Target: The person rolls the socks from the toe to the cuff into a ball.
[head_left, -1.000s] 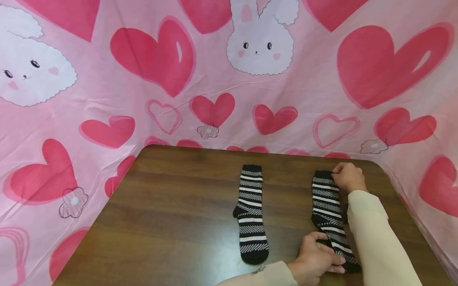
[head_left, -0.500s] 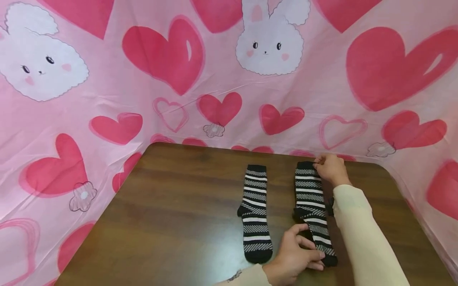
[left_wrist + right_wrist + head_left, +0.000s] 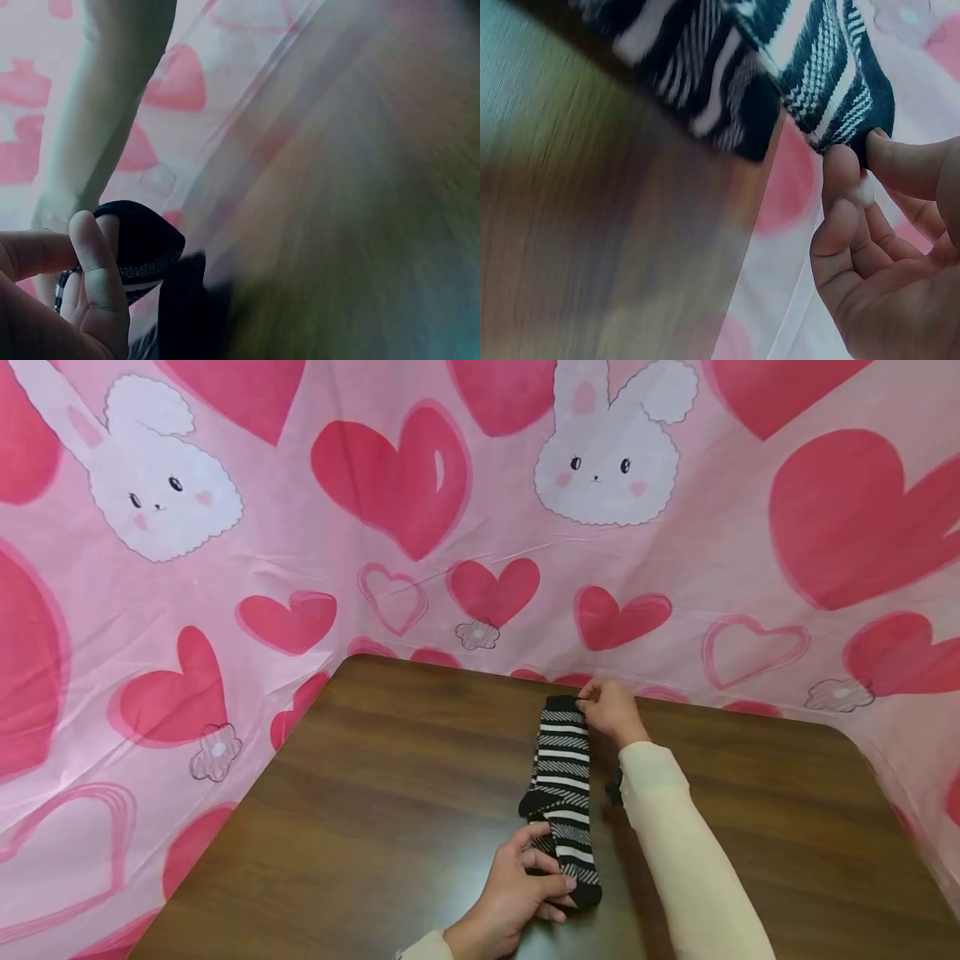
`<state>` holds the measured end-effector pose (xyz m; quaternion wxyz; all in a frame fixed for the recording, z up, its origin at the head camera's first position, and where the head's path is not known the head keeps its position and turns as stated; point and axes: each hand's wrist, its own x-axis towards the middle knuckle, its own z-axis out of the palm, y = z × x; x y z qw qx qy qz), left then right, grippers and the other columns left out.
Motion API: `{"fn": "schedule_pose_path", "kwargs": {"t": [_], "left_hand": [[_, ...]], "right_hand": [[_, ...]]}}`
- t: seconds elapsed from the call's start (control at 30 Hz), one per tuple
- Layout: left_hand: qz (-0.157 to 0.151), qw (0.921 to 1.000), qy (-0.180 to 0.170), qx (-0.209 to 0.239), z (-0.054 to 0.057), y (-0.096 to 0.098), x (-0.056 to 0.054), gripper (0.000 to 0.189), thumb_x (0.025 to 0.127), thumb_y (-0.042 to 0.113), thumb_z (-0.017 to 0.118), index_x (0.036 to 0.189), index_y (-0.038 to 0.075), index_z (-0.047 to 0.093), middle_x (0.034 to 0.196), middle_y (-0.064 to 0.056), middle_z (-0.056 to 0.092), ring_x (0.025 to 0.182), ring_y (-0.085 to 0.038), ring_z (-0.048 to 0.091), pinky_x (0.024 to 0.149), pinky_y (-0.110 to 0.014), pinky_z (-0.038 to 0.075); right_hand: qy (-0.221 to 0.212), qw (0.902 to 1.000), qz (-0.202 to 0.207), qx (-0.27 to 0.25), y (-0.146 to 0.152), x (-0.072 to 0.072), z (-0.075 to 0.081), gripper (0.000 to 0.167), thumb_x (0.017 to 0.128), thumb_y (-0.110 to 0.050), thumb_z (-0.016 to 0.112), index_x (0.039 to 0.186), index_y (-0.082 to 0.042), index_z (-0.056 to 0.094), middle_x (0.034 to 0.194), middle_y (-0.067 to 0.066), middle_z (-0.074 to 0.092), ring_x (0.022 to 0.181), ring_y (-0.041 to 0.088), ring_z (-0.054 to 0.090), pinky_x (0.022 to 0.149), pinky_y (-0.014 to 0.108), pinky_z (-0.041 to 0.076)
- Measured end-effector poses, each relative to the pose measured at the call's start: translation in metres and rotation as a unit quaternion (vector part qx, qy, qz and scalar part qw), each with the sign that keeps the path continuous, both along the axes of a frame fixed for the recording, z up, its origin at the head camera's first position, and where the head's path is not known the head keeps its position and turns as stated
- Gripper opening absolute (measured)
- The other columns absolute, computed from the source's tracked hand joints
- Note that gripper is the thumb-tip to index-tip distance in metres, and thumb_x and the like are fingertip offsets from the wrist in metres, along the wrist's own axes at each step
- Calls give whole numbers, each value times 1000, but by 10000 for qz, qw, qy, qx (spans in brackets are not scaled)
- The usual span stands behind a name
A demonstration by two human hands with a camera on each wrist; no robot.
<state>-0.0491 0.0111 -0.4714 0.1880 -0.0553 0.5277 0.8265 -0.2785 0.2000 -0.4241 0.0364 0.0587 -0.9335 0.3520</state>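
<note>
A black-and-white striped sock is stretched between both hands, above a second matching sock that it mostly covers in the head view. My right hand pinches its black cuff at the far end. Near the toe, my left hand pinches the sock between thumb and fingers. The right wrist view shows the held sock raised above the other sock, which lies on the wood. In the left wrist view, the black toe of the held sock sits at the fingertips, over a blurred dark toe below.
A brown wooden table carries the socks. Pink fabric with hearts and rabbit faces hangs behind and beside it, close to the table's back edge. A small dark item shows beside the right sleeve.
Both hands have carried the held sock leftward, from the right of the other sock to over it. The head view has turned somewhat to the left.
</note>
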Motion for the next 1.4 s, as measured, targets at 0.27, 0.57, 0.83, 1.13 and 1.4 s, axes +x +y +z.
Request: {"fn": "schedule_pose_path", "kwargs": {"t": [0.27,0.57,0.83,1.13,1.4], "left_hand": [[77,9998,-131,126,-3,-12,0,77,74,-21,72,141,2,44,82,-9,61,57,-23,69,41,-25,50],[87,9999,-123,60,-12,-18,-5,69,74,-21,72,135,2,49,81,-8,60,58,-23,69,41,-24,49],[29,9998,-191,-91,-20,-21,-8,60,74,-23,71,127,1,53,81,-8,60,54,-18,65,42,-23,49],[-41,9992,-80,-395,-26,-22,-9,57,71,-26,71,117,2,52,82,-9,57,49,-16,60,44,-26,52],[-127,9981,151,-589,-26,-29,-9,53,71,-27,70,111,2,50,83,-10,56,49,-16,60,44,-25,50]], "right_hand": [[-154,9999,-63,8,-15,-3,-2,10,92,-10,68,95,-1,68,86,14,69,84,32,62,79,45,49],[-137,9994,-287,118,-15,-7,-15,10,91,-12,69,93,-3,68,87,14,67,90,36,59,80,48,48],[-440,9979,-452,157,-12,-7,-32,11,91,-14,67,93,-4,69,94,16,67,99,40,56,81,50,49],[-570,9961,-577,359,-12,-9,-41,11,92,-15,66,93,-4,68,100,17,67,103,41,56,84,52,48],[-677,9946,-640,463,-13,-9,-46,10,92,-15,67,91,-5,67,99,17,66,102,41,57,85,52,48]]}}
